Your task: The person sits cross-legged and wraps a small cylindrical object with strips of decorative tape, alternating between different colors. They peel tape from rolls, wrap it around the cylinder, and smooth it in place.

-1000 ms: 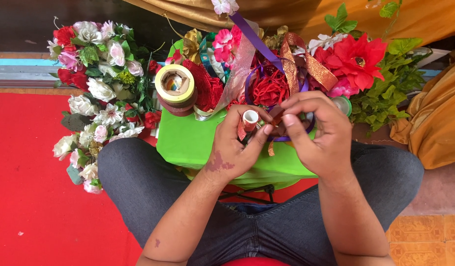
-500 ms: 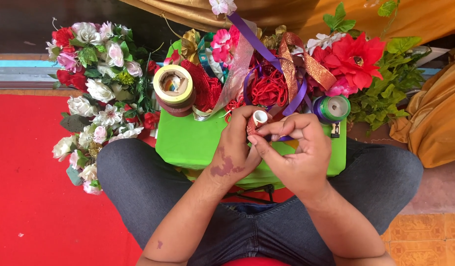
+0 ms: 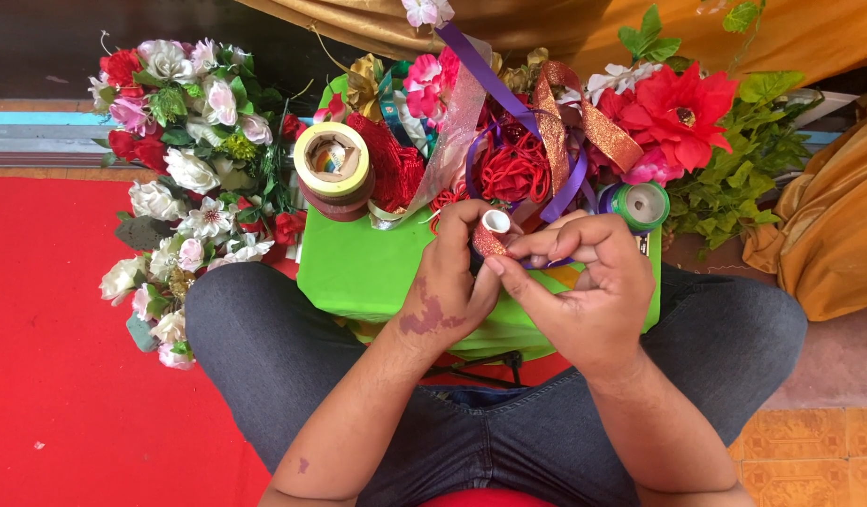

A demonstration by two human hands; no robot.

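My left hand [image 3: 445, 286] grips a small spool of copper glitter ribbon [image 3: 491, 235] with a white core, held upright over the green box lid [image 3: 368, 272]. My right hand [image 3: 584, 282] meets it from the right, its fingertips pinching the ribbon at the spool's side. A purple ribbon [image 3: 570, 183] loops from behind my right hand up into the pile of ribbons. Both hands hover above the lid, which rests between my knees.
A yellow-green tape roll [image 3: 332, 160] stands on a darker roll at the lid's back left. A green ribbon spool [image 3: 638, 205] lies at right. Artificial flowers [image 3: 185, 150] crowd the left; a red poinsettia [image 3: 682, 113] with leaves stands at right. Red carpet [image 3: 58, 357] covers the floor at left.
My hands have closed together and shifted slightly. The spool now stands more upright in my left hand, with my right fingers pressed against its side.
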